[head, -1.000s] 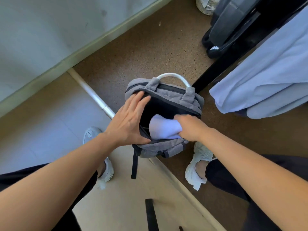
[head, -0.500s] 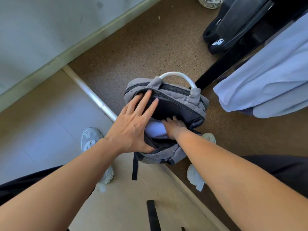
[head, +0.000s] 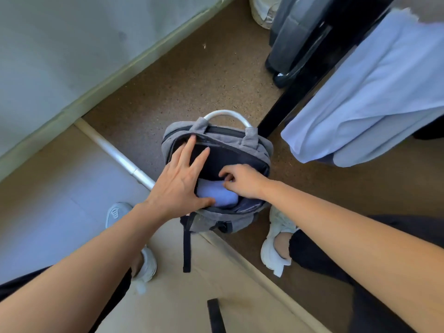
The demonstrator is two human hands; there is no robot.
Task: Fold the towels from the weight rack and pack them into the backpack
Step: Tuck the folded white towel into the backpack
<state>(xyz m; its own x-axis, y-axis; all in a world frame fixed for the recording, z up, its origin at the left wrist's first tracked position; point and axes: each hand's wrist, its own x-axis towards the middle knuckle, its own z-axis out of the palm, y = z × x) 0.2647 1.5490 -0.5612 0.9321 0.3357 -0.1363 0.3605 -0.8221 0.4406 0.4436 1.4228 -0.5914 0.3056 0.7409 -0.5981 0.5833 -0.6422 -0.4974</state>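
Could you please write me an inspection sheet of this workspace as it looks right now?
Surface: brown speckled floor meeting a tan mat.
Job's things: grey backpack unzipped, folded towel inside it; more towels draped on the weight rack.
Clutter: dark strip on the mat, unidentifiable.
Hands: left hand with straight fingers, spreading the backpack's opening; right hand with curled fingers at the folded towel, grip unclear.
Cables: nothing seen.
Surroundings: pale wall, weight plates, the person's white shoes.

Head view, steeply down, close above floor [head: 197, 75]
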